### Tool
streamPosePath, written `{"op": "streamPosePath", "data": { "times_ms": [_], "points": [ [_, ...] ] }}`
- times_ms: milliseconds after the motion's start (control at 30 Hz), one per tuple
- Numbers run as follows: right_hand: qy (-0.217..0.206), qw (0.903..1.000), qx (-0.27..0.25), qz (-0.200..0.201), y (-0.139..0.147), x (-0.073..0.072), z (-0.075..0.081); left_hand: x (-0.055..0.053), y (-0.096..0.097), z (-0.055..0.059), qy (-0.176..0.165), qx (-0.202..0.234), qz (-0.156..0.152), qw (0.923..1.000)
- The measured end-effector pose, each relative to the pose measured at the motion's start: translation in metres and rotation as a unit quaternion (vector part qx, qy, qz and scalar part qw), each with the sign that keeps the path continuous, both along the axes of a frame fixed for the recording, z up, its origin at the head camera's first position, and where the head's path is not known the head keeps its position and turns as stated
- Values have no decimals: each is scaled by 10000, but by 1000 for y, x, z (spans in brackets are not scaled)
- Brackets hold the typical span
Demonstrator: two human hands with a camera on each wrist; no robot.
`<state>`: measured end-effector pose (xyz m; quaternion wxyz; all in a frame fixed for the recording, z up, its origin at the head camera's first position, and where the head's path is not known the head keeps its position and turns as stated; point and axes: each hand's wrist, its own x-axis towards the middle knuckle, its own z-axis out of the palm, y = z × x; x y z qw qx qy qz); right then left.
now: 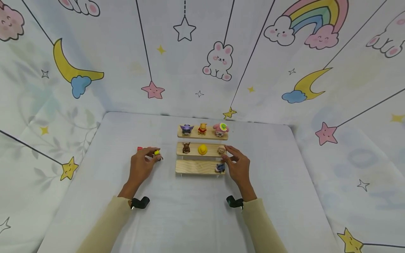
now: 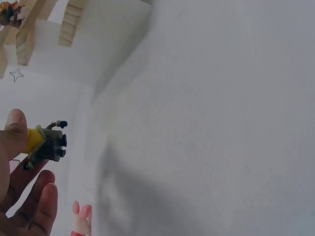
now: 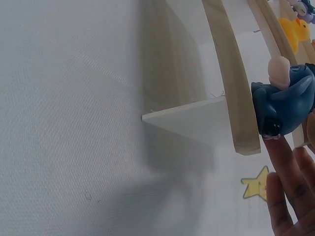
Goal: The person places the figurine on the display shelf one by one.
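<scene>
My left hand (image 1: 141, 166) pinches a small yellow minion figurine (image 2: 47, 144) between thumb and fingers, left of the stepped wooden shelf; its grey overalls and black feet face outward in the left wrist view. My right hand (image 1: 238, 167) is at the shelf's right end, thumb and index finger around a beige figurine (image 1: 221, 150) on the middle tier (image 1: 193, 154). Just below, a blue donkey figurine (image 3: 285, 101) sits at the right end of the bottom tier (image 1: 196, 167). In the right wrist view this donkey hides the fingertips.
On the middle tier also stand a brown figurine (image 1: 186, 148) and a yellow duck (image 1: 202, 149). The top tier (image 1: 194, 136) carries a purple figurine (image 1: 186, 129), a yellow bear in red (image 1: 202, 129) and a pink-hooded figurine (image 1: 220, 129). A pink-eared figurine (image 2: 82, 219) is beyond my left hand.
</scene>
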<state>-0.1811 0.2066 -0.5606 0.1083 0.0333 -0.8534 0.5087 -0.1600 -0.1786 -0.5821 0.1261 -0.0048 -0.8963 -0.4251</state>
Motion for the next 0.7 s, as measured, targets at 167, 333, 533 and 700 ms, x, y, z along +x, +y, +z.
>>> {"op": "streamPosePath", "data": {
  "times_ms": [167,333,533,700],
  "points": [
    [33,10000,32,-3,0,-1,-1,8,10,19,184,188,-219,9994],
    [82,10000,17,25,1,-1,-2,13,19,31,359,367,-374,9980],
    [132,9999,-29,46,1,0,-2,17,33,41,527,579,-688,9945],
    [159,9998,-80,66,0,0,-3,21,49,48,709,819,-981,9893]
  ]
}}
